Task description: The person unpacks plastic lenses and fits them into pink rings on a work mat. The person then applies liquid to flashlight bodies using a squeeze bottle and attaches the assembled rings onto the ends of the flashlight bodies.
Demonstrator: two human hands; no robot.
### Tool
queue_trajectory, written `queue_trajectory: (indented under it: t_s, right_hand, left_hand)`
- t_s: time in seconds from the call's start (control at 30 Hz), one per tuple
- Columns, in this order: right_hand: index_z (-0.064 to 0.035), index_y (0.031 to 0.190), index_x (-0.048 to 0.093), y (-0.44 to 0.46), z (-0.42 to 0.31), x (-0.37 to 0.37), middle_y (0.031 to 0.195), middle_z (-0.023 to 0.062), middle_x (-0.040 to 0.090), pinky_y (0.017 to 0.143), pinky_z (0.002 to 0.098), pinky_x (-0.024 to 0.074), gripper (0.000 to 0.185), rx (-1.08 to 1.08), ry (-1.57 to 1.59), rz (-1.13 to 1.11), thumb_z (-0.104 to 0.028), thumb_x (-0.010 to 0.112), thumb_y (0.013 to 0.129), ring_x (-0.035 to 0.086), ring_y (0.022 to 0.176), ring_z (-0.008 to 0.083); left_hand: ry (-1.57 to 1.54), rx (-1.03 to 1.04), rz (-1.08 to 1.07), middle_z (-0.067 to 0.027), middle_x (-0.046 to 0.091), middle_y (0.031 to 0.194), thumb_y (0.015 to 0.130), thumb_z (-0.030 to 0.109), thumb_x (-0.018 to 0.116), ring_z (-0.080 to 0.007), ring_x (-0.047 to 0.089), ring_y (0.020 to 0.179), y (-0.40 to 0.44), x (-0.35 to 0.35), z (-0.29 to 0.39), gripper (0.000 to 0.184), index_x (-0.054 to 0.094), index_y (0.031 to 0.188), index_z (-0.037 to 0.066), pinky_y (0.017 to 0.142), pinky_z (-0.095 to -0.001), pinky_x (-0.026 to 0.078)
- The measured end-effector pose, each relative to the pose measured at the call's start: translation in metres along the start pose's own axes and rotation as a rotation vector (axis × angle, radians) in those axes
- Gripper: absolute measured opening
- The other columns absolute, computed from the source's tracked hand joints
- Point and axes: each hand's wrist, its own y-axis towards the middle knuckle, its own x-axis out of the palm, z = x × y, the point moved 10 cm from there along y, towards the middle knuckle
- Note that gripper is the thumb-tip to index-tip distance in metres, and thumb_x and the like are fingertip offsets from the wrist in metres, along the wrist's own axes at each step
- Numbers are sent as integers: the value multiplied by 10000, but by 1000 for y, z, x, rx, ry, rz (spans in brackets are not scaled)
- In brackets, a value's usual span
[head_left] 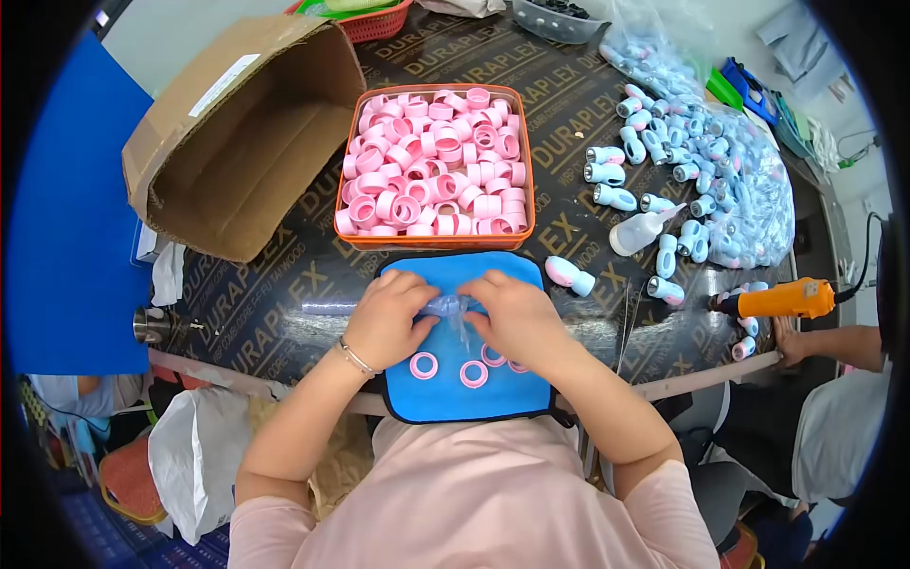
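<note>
Over the blue mat [408,400], my left hand [387,318] and my right hand [517,318] face each other, fingers closed on a crumpled piece of clear plastic [445,305] between them. A clear strip of the plastic reaches out to the left past my left hand. Beneath my hands, several pink rings [424,365] lie on the mat, one of them partly hidden by my right forearm. Just beyond the mat is an orange-rimmed tray [436,241] full of pink rings.
An open cardboard box [237,142] stands at the left. Blue-and-pink pieces [614,197], a white squeeze bottle [637,232] and bagged pieces [758,209] lie at the right. Near an orange power tool [787,299], a co-worker's hand rests at the table edge.
</note>
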Motion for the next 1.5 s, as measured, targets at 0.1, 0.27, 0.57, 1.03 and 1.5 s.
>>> queue_trajectory:
  t_s: [0.1,0.27,0.57,1.03,1.5]
  right_hand:
    - [-106,975,670,9,7,8,903,88,643,713,407,519,159,9,-42,-41,-145,660,821,640,836,299]
    - [-95,930,664,15,11,-12,887,85,654,722,404,517,104,38,1,26,-134,632,839,646,849,292]
    - [-96,987,644,4,14,4,979,83,642,749,392,515,298,128,-78,-204,-227,757,744,650,888,271]
    - [-3,964,683,16,25,14,762,98,656,574,283,466,322,265,428,-213,-312,698,875,596,620,134]
    - [-55,960,675,22,3,5,907,113,660,741,365,525,289,123,205,-29,-159,778,711,653,860,265]
  left_hand:
    - [24,40,0,-103,610,944,676,106,759,-299,559,919,5,-1,7,344,661,1001,47,835,-389,469]
    - [21,79,19,-83,595,911,705,151,730,-281,559,886,10,1,11,267,662,946,59,804,-393,466]
    - [-93,30,8,-122,607,878,661,68,742,-324,582,847,15,4,4,282,612,908,35,789,-392,467]
    - [-162,38,142,-134,624,871,753,37,677,-320,613,824,16,-3,-1,156,613,894,27,753,-380,489]
    - [-435,-376,168,-176,628,800,824,55,614,-371,613,722,21,1,-34,111,582,919,7,654,-424,488]
